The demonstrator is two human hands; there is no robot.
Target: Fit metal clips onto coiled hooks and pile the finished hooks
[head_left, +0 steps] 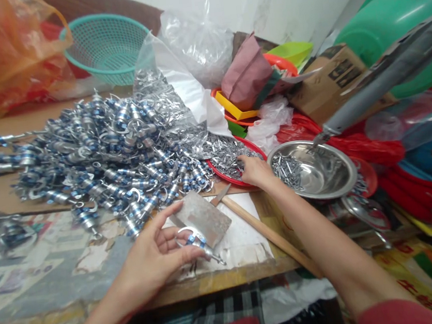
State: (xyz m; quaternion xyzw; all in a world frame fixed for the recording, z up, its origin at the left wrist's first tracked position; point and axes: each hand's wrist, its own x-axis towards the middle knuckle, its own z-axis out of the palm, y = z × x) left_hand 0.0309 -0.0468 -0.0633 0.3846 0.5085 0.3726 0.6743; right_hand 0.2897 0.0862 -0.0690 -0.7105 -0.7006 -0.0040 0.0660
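My left hand (166,243) is closed around a silver metal fitting with blue bands and a curved hook (198,241), its threaded end pointing down to the right. Just behind it a flat metal block (203,220) lies on the bench. My right hand (255,170) dips into a red tray (246,183) heaped with small metal pieces (221,153); its fingers look pinched together among them, their tips partly hidden. Between my arms a hammer with a wooden handle (262,224) rests at a slant. Many similar blue-banded fittings (97,149) form a large pile on the left.
A steel bowl (328,170) with metal pins stands right of the tray. Behind are a turquoise basket (109,44), clear plastic bags (198,39) and a cardboard box (331,81). A grey bar-like object (378,81) slants over the bowl. The bench's front edge (222,281) runs below my hands.
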